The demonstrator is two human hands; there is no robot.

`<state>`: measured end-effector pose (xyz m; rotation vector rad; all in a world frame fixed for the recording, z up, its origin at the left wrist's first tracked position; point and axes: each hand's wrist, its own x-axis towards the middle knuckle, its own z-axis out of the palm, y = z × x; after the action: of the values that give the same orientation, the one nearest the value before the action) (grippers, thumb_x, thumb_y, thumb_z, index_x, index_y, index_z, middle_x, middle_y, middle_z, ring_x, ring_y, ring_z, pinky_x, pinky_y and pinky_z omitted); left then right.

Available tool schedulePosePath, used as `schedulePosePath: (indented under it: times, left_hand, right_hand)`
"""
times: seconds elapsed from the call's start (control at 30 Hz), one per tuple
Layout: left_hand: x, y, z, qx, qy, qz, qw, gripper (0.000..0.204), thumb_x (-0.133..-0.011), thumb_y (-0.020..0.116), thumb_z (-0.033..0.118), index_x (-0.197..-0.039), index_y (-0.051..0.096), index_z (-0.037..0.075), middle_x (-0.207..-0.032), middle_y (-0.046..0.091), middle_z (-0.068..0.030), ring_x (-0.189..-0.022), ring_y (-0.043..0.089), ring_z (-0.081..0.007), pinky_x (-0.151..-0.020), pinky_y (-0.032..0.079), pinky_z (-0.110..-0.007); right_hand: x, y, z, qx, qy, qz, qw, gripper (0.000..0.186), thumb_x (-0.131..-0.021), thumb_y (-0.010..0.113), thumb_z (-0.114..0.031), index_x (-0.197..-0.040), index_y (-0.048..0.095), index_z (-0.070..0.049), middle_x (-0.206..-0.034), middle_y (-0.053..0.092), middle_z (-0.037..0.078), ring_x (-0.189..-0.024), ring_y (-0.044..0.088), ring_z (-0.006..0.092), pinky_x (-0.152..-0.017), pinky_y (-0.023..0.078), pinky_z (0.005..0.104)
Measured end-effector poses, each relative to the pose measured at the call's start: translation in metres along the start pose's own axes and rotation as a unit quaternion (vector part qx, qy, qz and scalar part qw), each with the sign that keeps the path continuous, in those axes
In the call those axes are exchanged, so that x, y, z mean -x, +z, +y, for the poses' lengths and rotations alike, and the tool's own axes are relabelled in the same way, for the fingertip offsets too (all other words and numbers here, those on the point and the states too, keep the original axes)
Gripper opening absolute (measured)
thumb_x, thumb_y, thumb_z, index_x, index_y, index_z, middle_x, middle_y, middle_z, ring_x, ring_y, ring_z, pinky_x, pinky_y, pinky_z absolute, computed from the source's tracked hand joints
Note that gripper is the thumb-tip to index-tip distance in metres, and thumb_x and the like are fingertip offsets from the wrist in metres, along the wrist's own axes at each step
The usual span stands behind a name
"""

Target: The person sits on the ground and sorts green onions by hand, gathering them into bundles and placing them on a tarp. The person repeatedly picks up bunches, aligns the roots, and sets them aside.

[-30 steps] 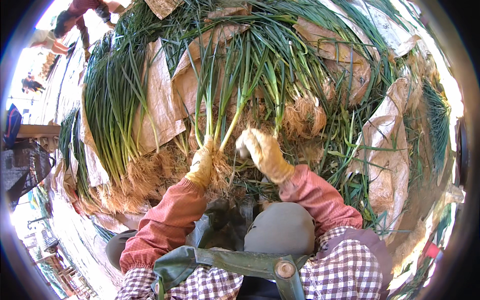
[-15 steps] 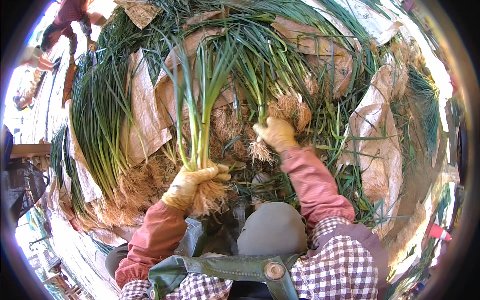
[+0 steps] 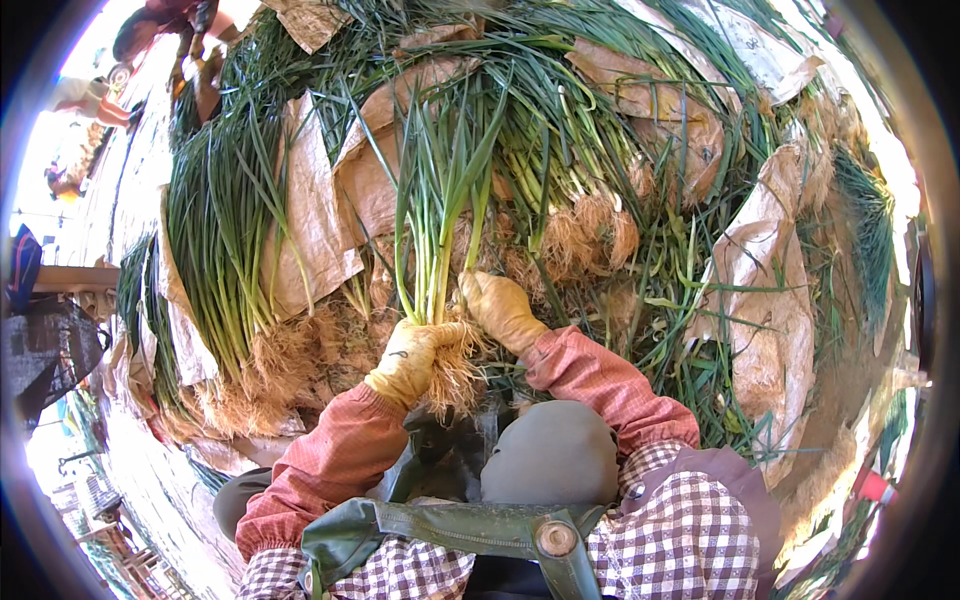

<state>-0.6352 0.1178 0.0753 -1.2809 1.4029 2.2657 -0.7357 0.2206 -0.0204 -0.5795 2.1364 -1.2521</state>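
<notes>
1. Left of centre: a row of long green onion stalks with tan roots lies on beige woven sacking.
2. Centre: the left hand, in a yellow work glove, is closed around the base of an upright bunch of green onions with pale root tufts.
3. Just right of it: the right hand, also gloved, touches the same bunch near its roots; whether it grips cannot be told.
4. Right: more beige sacking among loose green stalks.
</notes>
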Motion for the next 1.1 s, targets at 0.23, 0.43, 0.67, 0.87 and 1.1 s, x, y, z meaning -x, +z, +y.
schedulePosePath:
  times: [0.23,0.43,0.67,0.87,1.1]
  left_hand:
    - [-0.021,-0.016,-0.008,-0.028,0.0,0.074,0.997,0.012,-0.08,0.066,0.003,-0.091,0.065,-0.003,-0.073,0.064,-0.0074,-0.055,0.057,-0.0156,-0.049,0.047,-0.027]
    - [0.004,-0.007,0.008,0.146,-0.07,-0.04,0.986,0.04,-0.084,0.054,0.006,-0.12,0.049,-0.01,-0.091,0.064,-0.0175,-0.067,0.062,-0.018,-0.057,0.054,-0.026]
    - [0.01,-0.015,-0.008,0.26,-0.094,-0.198,0.94,0.039,-0.085,0.053,0.005,-0.121,0.045,-0.009,-0.109,0.061,-0.025,-0.077,0.064,-0.0209,-0.065,0.056,-0.028]
    - [-0.011,-0.009,-0.028,0.196,-0.084,-0.118,0.97,0.024,-0.085,0.05,0.0,-0.108,0.053,-0.007,-0.091,0.066,-0.0187,-0.066,0.062,-0.0186,-0.058,0.054,-0.027]
    - [-0.014,-0.017,-0.028,0.098,-0.031,-0.053,0.993,0.026,-0.086,0.053,0.004,-0.108,0.055,-0.009,-0.09,0.067,-0.0188,-0.061,0.062,-0.0171,-0.052,0.053,-0.026]
  right_hand:
    - [0.028,-0.025,-0.056,-0.117,-0.233,0.062,0.963,0.022,-0.096,0.051,-0.02,-0.086,0.061,-0.004,-0.061,0.061,0.008,-0.054,0.059,0.0181,-0.048,0.048,0.0292]
    - [-0.006,-0.094,-0.001,-0.412,0.004,0.121,0.903,0.021,-0.093,0.059,-0.026,-0.104,0.057,-0.008,-0.077,0.058,0.001,-0.055,0.052,0.0057,-0.038,0.04,0.0182]
    - [0.027,-0.063,-0.043,-0.538,0.086,-0.124,0.829,0.029,-0.097,0.052,-0.032,-0.093,0.058,-0.005,-0.059,0.048,-0.002,-0.046,0.05,0.0119,-0.042,0.045,0.0229]
    - [0.025,-0.025,-0.005,-0.708,0.176,-0.1,0.676,0.032,-0.097,0.051,-0.034,-0.088,0.056,-0.003,-0.055,0.046,-0.001,-0.044,0.05,0.013,-0.038,0.041,0.0258]
    - [0.023,-0.002,0.022,-0.164,-0.059,-0.16,0.972,0.015,-0.082,0.061,-0.01,-0.089,0.065,0.003,-0.08,0.067,0.013,-0.065,0.064,0.0236,-0.06,0.054,0.0369]
